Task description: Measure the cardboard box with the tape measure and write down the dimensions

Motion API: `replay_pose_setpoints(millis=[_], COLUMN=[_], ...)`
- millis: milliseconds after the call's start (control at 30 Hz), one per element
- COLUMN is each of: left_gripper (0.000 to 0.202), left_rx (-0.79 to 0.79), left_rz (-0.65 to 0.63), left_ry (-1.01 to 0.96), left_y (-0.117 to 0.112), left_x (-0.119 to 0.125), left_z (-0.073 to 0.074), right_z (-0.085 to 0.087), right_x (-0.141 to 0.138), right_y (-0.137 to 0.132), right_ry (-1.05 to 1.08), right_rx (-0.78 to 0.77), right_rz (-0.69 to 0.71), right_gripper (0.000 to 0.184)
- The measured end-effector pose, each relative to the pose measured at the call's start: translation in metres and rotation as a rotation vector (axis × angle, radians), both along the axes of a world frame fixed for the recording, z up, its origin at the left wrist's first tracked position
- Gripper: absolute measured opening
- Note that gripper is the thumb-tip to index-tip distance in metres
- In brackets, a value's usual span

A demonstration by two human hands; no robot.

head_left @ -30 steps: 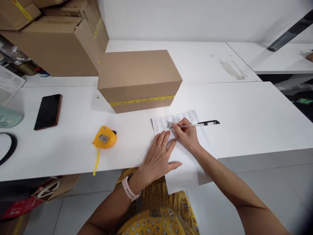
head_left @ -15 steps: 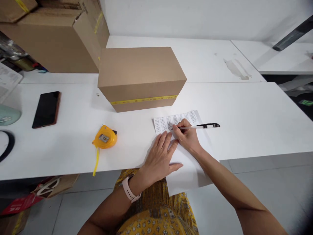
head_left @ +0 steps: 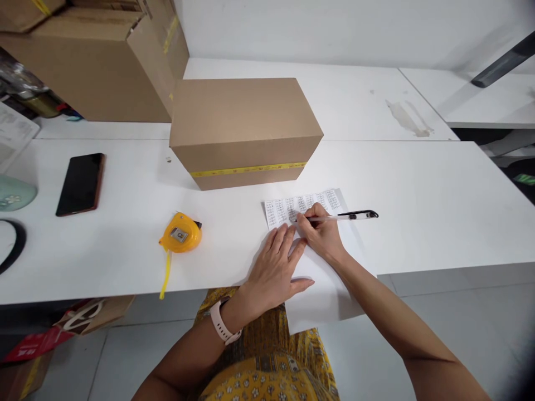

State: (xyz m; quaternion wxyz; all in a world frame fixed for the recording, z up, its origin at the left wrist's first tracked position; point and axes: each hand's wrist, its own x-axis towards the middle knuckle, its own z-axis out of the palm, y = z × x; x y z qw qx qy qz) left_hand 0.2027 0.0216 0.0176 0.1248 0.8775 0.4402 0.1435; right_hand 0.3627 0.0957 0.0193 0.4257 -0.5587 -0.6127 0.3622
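A white sheet of paper (head_left: 321, 289) with rows of small handwriting at its top lies on the white table (head_left: 418, 200) and overhangs the near edge. My left hand (head_left: 273, 267) rests flat on the sheet, fingers spread, a pale watch on the wrist. My right hand (head_left: 320, 231) pinches a black-capped pen (head_left: 346, 216), its tip on the written rows. A closed cardboard box (head_left: 244, 131) with a yellow tape band stands just behind the paper.
A yellow tape measure (head_left: 180, 236) with its tape hanging over the edge lies left of my hands. Farther left are a black phone (head_left: 81, 184), a pale green object (head_left: 14, 192) and a black loop. Larger cardboard boxes (head_left: 96, 55) are stacked at the back left.
My right hand and the pen tip have shifted slightly along the written rows. The view has drifted a little; my left hand stays flat on the paper.
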Motion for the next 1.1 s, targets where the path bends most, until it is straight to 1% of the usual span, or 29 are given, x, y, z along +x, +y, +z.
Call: replay_pose_setpoints(millis=[200, 433, 667, 1100], left_gripper=[0.081, 0.081, 0.080, 0.082], left_rx=[-0.007, -0.004, 0.010, -0.009], left_rz=[0.003, 0.002, 0.004, -0.005], left_ry=[-0.020, 0.000, 0.009, 0.007], left_y=[-0.0005, -0.0006, -0.0005, -0.0006], left_x=[0.0000, -0.0003, -0.0006, -0.0006], left_z=[-0.0006, 0.0027, 0.0046, 0.0051], right_z=[0.0006, -0.0024, -0.0056, 0.0001], right_x=[-0.0011, 0.0013, 0.0027, 0.0006], right_y=[0.0013, 0.0026, 0.0028, 0.0027], right_ry=[0.005, 0.024, 0.002, 0.030], right_rx=[-0.001, 0.006, 0.004, -0.008], right_rz=[-0.014, -0.061, -0.054, -0.049], right_gripper=[0.029, 0.027, 0.027, 0.028])
